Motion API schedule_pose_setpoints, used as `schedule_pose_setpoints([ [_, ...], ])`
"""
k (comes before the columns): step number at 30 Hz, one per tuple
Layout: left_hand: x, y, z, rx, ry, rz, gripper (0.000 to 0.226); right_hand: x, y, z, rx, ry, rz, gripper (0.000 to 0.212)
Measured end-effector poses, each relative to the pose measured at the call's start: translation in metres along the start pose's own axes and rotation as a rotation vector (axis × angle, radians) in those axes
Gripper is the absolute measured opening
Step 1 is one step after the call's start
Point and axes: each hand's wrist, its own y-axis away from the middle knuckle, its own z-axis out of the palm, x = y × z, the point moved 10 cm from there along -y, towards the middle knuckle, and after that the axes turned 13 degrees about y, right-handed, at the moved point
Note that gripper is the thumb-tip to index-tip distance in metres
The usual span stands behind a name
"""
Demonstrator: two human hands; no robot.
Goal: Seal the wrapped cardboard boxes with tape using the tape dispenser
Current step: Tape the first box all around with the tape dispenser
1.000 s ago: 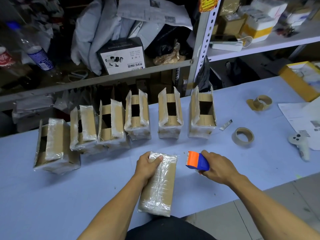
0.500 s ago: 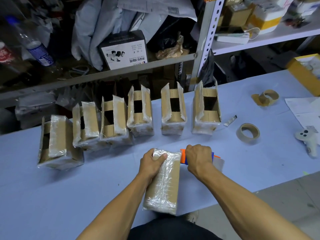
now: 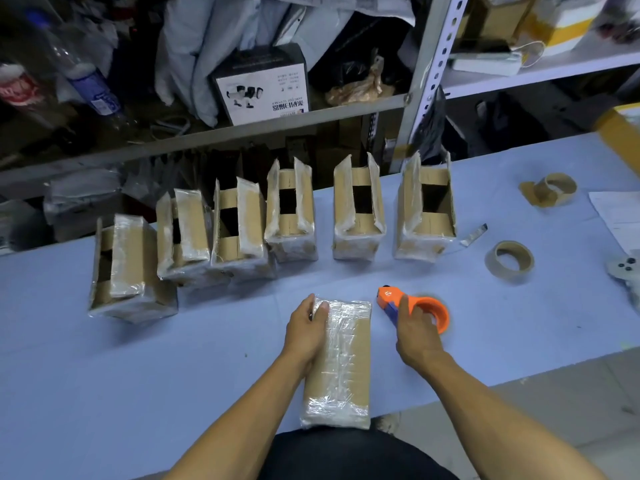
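A closed cardboard box wrapped in clear film (image 3: 341, 362) lies lengthwise on the blue table (image 3: 138, 375), its near end at the table's front edge. My left hand (image 3: 304, 332) rests on its far left corner, fingers curled over the top edge. My right hand (image 3: 414, 336) grips the orange and blue tape dispenser (image 3: 420, 306), which sits just right of the box's far end, a little apart from it. Several wrapped boxes with open tops (image 3: 291, 211) stand in a row behind.
Two brown tape rolls (image 3: 509, 259) (image 3: 554, 188) lie on the right, with a small metal blade (image 3: 474, 234), a white controller (image 3: 627, 268) and papers (image 3: 620, 216). Cluttered metal shelves (image 3: 242, 129) run along the far side. The floor shows beyond the front edge.
My right hand has drawn the tape dispenser away from the box's far end to the right and turned it, so its orange ring now shows. The left hand has stayed on the box.
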Motion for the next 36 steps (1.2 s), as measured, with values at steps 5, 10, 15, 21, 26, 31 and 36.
schedule_pose_setpoints([
  [5, 0.007, -0.001, -0.007, 0.104, -0.025, 0.071, 0.016, 0.011, 0.002, -0.035, 0.141, -0.402, 0.078, 0.035],
  [10, 0.017, 0.006, -0.011, 0.198, 0.067, 0.11, 0.006, -0.03, 0.026, -0.048, 0.041, -1.206, -0.014, 0.022],
  [15, 0.075, 0.016, -0.013, 0.212, 0.382, 0.339, 0.013, -0.018, 0.037, -0.11, 0.427, -1.27, -0.058, 0.006],
  [21, 0.086, 0.036, -0.012, 0.183, 0.366, 0.472, 0.032, -0.018, 0.056, -0.121, 0.576, -1.33, -0.08, 0.012],
  [26, 0.074, 0.037, -0.026, 0.326, 0.319, 0.444, 0.026, -0.023, 0.069, -0.119, 0.684, -1.256, -0.011, 0.012],
  [31, 0.077, 0.037, -0.015, 0.237, 0.407, 0.403, 0.02, -0.023, 0.064, -0.115, 0.635, -1.249, 0.19, 0.017],
  [36, 0.062, 0.028, -0.004, 0.098, 0.385, 0.238, 0.029, -0.051, 0.053, -0.104, 0.43, -1.15, 0.173, 0.042],
])
